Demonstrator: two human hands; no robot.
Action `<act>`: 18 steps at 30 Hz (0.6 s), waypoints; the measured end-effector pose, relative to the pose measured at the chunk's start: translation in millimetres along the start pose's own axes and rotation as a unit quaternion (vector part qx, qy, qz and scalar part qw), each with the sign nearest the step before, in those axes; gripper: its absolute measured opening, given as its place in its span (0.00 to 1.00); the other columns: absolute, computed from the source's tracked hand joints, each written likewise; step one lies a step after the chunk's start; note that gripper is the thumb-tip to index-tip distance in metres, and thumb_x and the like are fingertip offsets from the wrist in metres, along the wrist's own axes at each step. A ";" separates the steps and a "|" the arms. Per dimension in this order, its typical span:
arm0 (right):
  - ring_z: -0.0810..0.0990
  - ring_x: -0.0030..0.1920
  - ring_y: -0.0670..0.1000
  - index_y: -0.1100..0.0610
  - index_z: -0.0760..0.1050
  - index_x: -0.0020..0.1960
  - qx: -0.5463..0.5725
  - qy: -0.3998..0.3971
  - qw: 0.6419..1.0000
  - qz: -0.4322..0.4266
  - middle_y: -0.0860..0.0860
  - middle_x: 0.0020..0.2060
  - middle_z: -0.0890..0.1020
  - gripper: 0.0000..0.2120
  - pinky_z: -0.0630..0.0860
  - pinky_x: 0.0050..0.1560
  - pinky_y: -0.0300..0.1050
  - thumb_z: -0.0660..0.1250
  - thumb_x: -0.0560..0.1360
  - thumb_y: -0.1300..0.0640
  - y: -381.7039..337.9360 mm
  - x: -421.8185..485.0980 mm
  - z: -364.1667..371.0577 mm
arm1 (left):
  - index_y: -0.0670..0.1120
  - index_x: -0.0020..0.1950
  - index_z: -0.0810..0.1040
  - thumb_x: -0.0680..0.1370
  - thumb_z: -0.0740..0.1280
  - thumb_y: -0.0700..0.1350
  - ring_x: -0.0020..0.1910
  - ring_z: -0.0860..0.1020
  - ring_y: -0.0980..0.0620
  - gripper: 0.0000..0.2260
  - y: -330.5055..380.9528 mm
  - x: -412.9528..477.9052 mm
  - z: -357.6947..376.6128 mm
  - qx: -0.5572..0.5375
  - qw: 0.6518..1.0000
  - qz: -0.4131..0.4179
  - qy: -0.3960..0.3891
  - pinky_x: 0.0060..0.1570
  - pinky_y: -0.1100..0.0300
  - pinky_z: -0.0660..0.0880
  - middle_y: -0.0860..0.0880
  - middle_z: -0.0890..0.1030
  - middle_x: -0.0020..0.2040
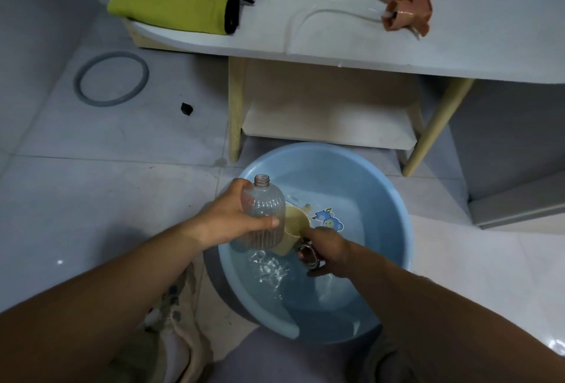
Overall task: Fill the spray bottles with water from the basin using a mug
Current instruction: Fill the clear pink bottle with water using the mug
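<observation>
You held the bottle (263,214) and mug (292,223) over the basin (388,199), one per hand.
The table (336,46) stood at the far side. The basin sat on the floor just in front of it, with water in it, rippled at the near side. A cloth (171,9) lay on the table's left end. Your left hand (226,220) gripped the bottle round its body, roughly upright and uncapped, above the basin's left rim. Your right hand (328,248) had its fingers curled on the mug, low in the basin beside the bottle; couldn't tell if it was dipped. The spray head (403,12) and its tube lay on the table, well apart from the bottle.
</observation>
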State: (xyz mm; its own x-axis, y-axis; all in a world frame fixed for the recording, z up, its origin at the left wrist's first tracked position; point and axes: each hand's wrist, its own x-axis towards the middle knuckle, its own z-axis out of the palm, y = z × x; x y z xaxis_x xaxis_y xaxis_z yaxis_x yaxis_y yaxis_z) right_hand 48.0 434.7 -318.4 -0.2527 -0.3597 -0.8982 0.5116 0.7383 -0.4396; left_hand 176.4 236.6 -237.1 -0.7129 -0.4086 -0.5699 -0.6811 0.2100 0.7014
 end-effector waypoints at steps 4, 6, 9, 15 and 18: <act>0.80 0.28 0.49 0.57 0.78 0.42 -0.004 0.108 0.993 -0.052 0.52 0.28 0.81 0.16 0.76 0.35 0.42 0.71 0.74 0.43 -4.7 -7.6 -25.5 | 0.56 0.72 0.66 0.54 0.79 0.69 0.63 0.79 0.54 0.50 5.6 4.7 7.0 0.001 1.000 0.007 -0.003 0.67 0.49 0.75 0.56 0.79 0.62; 0.77 0.24 0.47 0.57 0.77 0.37 -0.010 0.131 0.989 -0.072 0.51 0.26 0.78 0.16 0.74 0.32 0.39 0.72 0.74 0.46 -6.2 -10.7 -37.1 | 0.55 0.71 0.67 0.57 0.80 0.66 0.62 0.79 0.55 0.47 8.2 7.2 13.4 0.007 1.000 0.008 -0.009 0.66 0.51 0.76 0.56 0.79 0.62; 0.76 0.29 0.49 0.56 0.76 0.36 0.010 0.113 0.989 -0.091 0.54 0.32 0.77 0.14 0.75 0.34 0.39 0.70 0.77 0.51 -10.0 -17.1 -49.2 | 0.54 0.70 0.67 0.64 0.82 0.61 0.59 0.78 0.58 0.40 8.6 10.7 23.0 0.019 1.000 0.015 -0.012 0.57 0.60 0.76 0.57 0.78 0.60; 0.76 0.37 0.55 0.55 0.76 0.39 -0.057 0.105 0.983 -0.139 0.55 0.36 0.78 0.14 0.77 0.41 0.48 0.68 0.79 0.48 -15.9 -27.2 -62.6 | 0.54 0.72 0.66 0.64 0.82 0.62 0.62 0.78 0.53 0.42 3.1 15.2 33.2 0.037 0.999 0.013 -0.025 0.65 0.50 0.76 0.54 0.78 0.62; 0.75 0.33 0.51 0.53 0.76 0.38 -0.167 0.170 0.956 -0.170 0.51 0.33 0.78 0.15 0.73 0.37 0.41 0.68 0.78 0.44 -17.7 -27.3 -68.2 | 0.55 0.72 0.65 0.61 0.81 0.65 0.61 0.78 0.52 0.45 0.1 18.2 36.2 0.045 0.998 0.009 -0.038 0.64 0.49 0.77 0.53 0.77 0.63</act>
State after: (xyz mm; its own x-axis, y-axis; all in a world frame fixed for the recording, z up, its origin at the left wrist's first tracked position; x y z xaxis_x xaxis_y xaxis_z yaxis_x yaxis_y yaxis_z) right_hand -10.1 470.3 -286.0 -0.6393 -0.4475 -0.6253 0.0752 0.7729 -0.6300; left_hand 157.3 261.3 -262.9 -0.7333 -0.3363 -0.5909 -0.6780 0.2969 0.6724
